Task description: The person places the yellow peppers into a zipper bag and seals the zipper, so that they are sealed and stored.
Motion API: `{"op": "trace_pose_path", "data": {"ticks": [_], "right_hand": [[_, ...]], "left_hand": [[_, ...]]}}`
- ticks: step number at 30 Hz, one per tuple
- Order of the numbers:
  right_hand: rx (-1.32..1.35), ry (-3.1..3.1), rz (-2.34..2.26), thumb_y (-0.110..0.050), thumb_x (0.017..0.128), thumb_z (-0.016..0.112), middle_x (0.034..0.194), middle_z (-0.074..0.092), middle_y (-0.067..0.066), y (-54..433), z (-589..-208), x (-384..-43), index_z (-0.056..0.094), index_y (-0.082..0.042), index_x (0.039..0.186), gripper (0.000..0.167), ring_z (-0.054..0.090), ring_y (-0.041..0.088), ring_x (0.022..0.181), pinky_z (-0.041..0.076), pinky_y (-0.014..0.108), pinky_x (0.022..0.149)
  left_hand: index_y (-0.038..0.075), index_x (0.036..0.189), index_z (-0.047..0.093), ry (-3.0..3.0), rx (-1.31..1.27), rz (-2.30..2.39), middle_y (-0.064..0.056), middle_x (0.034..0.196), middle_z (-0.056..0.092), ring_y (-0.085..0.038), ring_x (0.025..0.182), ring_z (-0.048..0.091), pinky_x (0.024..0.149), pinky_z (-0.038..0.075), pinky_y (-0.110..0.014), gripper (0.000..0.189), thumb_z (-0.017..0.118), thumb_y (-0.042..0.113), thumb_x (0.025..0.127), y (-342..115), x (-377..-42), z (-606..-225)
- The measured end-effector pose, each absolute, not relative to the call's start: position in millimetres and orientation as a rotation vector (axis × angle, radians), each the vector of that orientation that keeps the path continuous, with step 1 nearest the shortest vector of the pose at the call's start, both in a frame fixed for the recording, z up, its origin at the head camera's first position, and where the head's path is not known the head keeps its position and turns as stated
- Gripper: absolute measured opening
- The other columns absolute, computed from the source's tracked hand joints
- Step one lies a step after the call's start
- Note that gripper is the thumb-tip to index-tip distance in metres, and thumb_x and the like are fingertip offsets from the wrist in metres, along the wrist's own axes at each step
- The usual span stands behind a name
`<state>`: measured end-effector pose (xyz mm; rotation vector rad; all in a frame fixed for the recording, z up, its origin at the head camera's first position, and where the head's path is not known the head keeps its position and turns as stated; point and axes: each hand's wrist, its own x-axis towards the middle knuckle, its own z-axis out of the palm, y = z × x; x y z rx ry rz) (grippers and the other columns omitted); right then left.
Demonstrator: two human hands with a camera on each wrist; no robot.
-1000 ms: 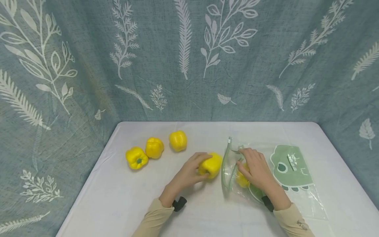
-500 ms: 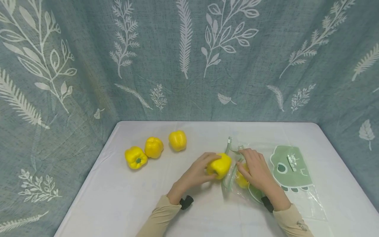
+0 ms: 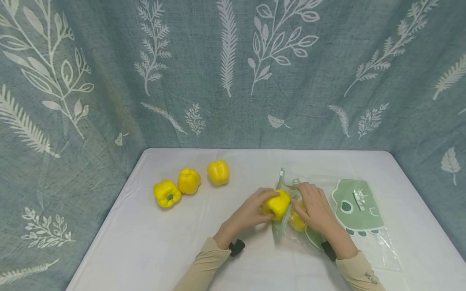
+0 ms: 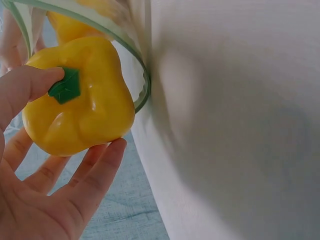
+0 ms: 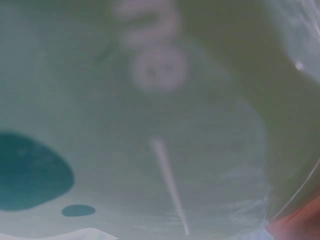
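My left hand [image 3: 250, 211] grips a yellow bell pepper [image 3: 278, 205] at the mouth of a clear zip bag [image 3: 358, 210] with a green cartoon print. In the left wrist view, the thumb presses by the pepper's green stem [image 4: 66, 86] and the fingers support it from the other side. The bag's green-edged rim [image 4: 112, 34] arches around the pepper's far side. My right hand [image 3: 316, 206] holds the bag's opening up by its upper rim. Inside the bag, under that hand, lies another yellow pepper [image 3: 297, 220]. Only the bag's blurred print [image 5: 165, 125] fills most of the right wrist view.
Three more yellow peppers stand at the left of the white table [image 3: 145, 250]: one with its stem facing forward [image 3: 167, 194], one beside it [image 3: 189, 181], and one farther back [image 3: 218, 173]. A patterned blue-green curtain [image 3: 204, 72] hangs behind the table.
My left hand has carried its pepper rightward from beside the bag into the bag's mouth. The right hand keeps its place on the rim.
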<state>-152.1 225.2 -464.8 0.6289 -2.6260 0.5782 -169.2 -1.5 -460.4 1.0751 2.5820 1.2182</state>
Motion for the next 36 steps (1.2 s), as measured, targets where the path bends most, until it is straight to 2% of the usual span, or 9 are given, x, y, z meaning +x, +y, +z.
{"op": "trace_pose_path", "data": {"ticks": [21, 27, 33, 36], "right_hand": [[0.631, -2.633, 0.579, -0.027, 0.089, 0.052, 0.11, 0.054, 0.007, 224, -460, -152, 0.047, -0.008, 0.121, 0.038, 0.048, 0.025, 0.102, 0.037, 0.046, 0.089], [0.639, -2.635, 0.582, -0.026, 0.089, 0.053, 0.109, 0.054, 0.008, 224, -459, -152, 0.047, -0.008, 0.121, 0.038, 0.048, 0.025, 0.101, 0.037, 0.046, 0.089], [0.636, -2.634, 0.579, -0.025, 0.089, 0.053, 0.109, 0.054, 0.008, 224, -459, -151, 0.047, -0.007, 0.122, 0.038, 0.048, 0.025, 0.101, 0.037, 0.045, 0.089], [0.633, -2.633, 0.572, -0.026, 0.089, 0.053, 0.108, 0.054, 0.007, 223, -459, -152, 0.047, -0.007, 0.121, 0.038, 0.048, 0.025, 0.1, 0.037, 0.045, 0.088]], "left_hand": [[0.017, 0.139, 0.04, 2.534, 1.023, 1.255, -0.005, 0.139, 0.041, -0.019, 0.127, 0.042, 0.107, 0.035, -0.032, 0.066, 0.067, 0.004, 0.081, 12, -176, -467], [0.018, 0.14, 0.038, 2.535, 0.997, 1.271, -0.003, 0.139, 0.042, -0.018, 0.127, 0.041, 0.108, 0.035, -0.032, 0.066, 0.067, 0.007, 0.081, 14, -178, -470], [0.014, 0.137, 0.041, 2.587, 0.945, 1.279, -0.005, 0.135, 0.044, -0.019, 0.125, 0.043, 0.107, 0.035, -0.034, 0.065, 0.071, 0.01, 0.079, 16, -179, -471], [0.013, 0.135, 0.043, 2.626, 0.879, 1.298, -0.006, 0.131, 0.046, -0.018, 0.119, 0.046, 0.103, 0.04, -0.033, 0.064, 0.073, 0.013, 0.078, 17, -177, -470]]}}
